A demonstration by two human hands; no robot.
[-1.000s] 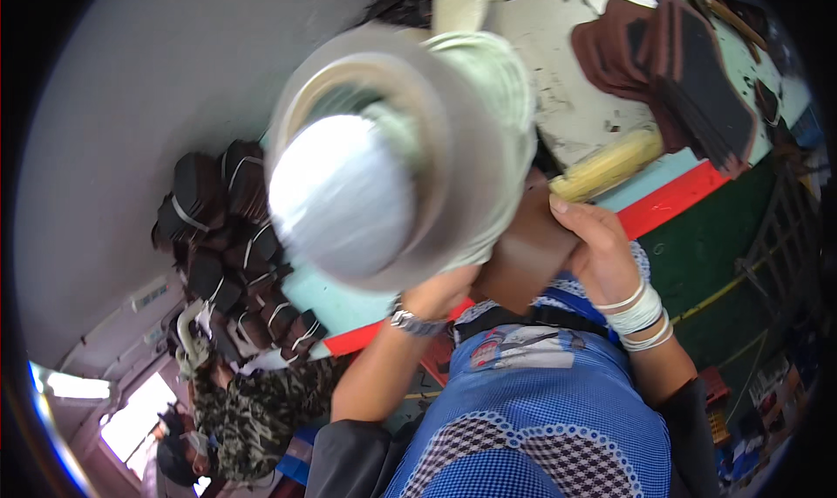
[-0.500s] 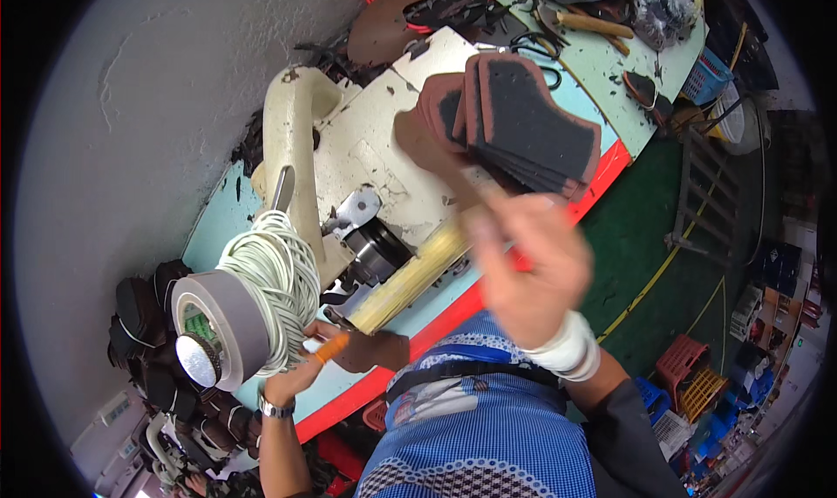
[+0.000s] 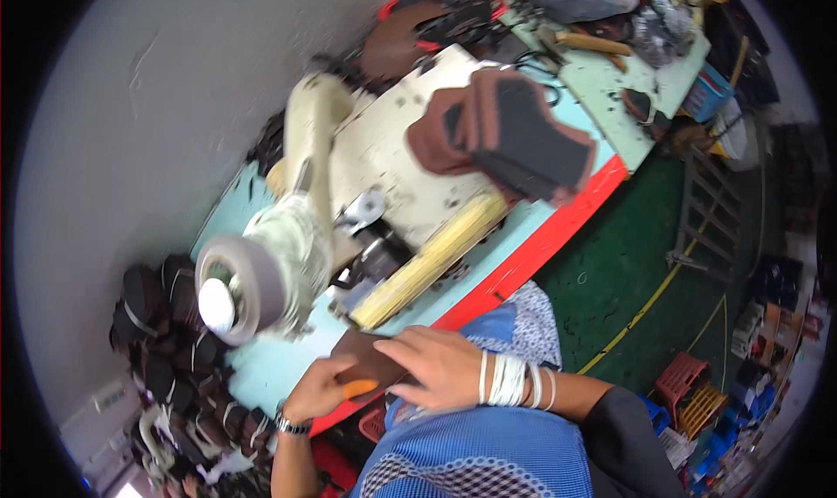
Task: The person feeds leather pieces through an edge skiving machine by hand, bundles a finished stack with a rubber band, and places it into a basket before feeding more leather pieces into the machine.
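Thread, a big pale cone (image 3: 261,276) of it, sits up and to the left of both hands on the tabletop (image 3: 261,372), with a heap of dark pieces (image 3: 166,324) beyond it. The left hand (image 3: 321,392) grips the near edge of a brown piece (image 3: 370,359), fingers curled on it, and an orange tool (image 3: 359,388) shows at its fingers. The right hand (image 3: 436,367) lies flat on the same piece, pressing it down at the tabletop's edge, white bangles (image 3: 510,380) on that wrist. Just above the hands lies a yellow roll (image 3: 432,258), touching the base of the cream sewing machine (image 3: 349,158). Farther up and to the right, well away from the hands, rests a stack of brown pieces (image 3: 510,136).
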